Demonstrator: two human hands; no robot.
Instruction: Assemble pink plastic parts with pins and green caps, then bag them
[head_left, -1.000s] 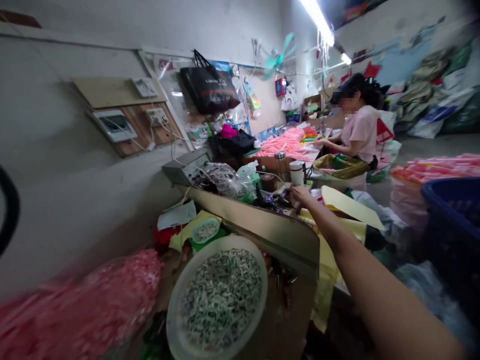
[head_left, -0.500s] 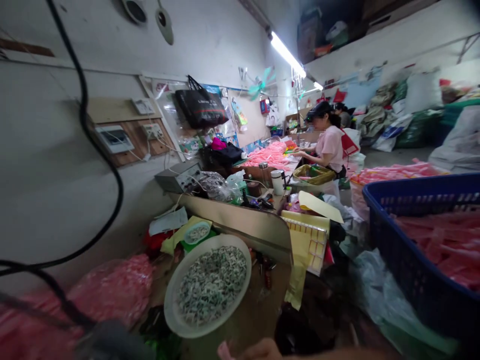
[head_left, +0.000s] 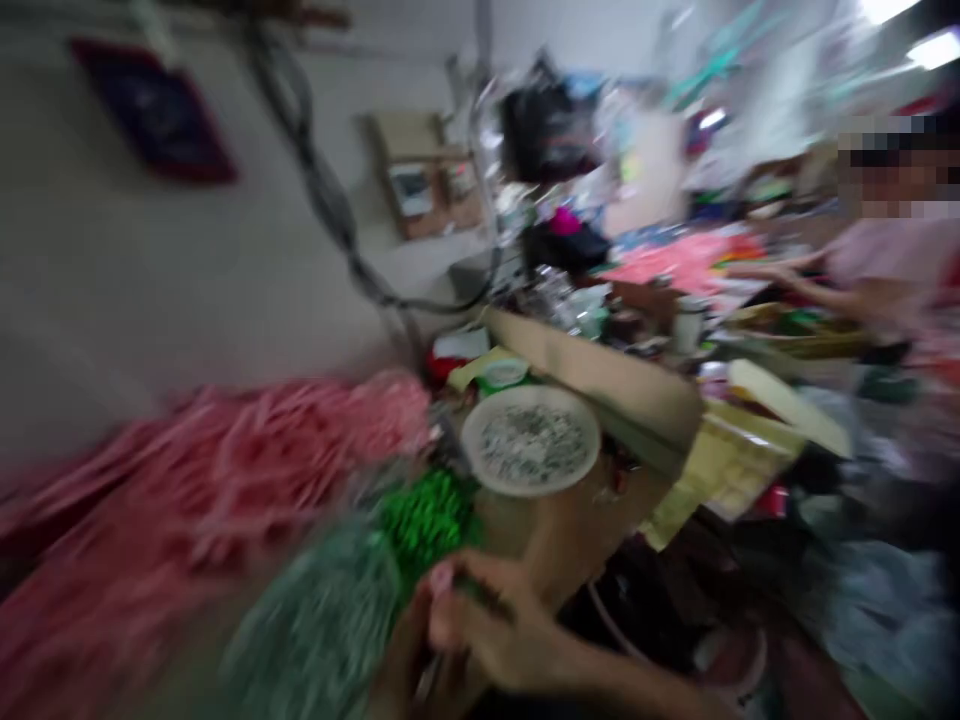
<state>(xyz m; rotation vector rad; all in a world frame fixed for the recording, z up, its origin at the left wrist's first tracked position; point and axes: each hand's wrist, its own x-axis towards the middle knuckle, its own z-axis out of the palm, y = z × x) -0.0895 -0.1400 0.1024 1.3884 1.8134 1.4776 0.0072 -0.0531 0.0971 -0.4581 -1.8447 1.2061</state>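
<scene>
Workshop bench (head_left: 559,535) set against a pale wall (head_left: 150,300), the whole view heavily smeared by motion. Right hand (head_left: 487,630) sits at the bottom edge, forearm entering from 4 o'clock, fingers curled inward with the tips toward 10 o'clock. A small pink piece (head_left: 442,578) shows at the fingertips, and a thin dark strand (head_left: 480,592) crosses the top of the hand, its long axis roughly 9 to 3 o'clock. Blur prevents saying whether the fingers clamp either one. Bright green heap (head_left: 427,515) lies at 11 o'clock from this hand, just beyond the fingertips, near but apparently not touching. Paler green heap (head_left: 322,620) spreads at 9 o'clock. Round white dish (head_left: 529,491), filled with small grey-green bits, stands at 12 o'clock, well apart. Pink strips (head_left: 247,470) are banked at 10 o'clock. A skin-toned shape at 8 o'clock, against the right hand, may be the left hand (head_left: 405,655); its outline and grip cannot be made out. On that reading, the right hand is the nearer to the bright green heap. A co-worker's arm (head_left: 795,272) is at 2 o'clock, far off.
</scene>
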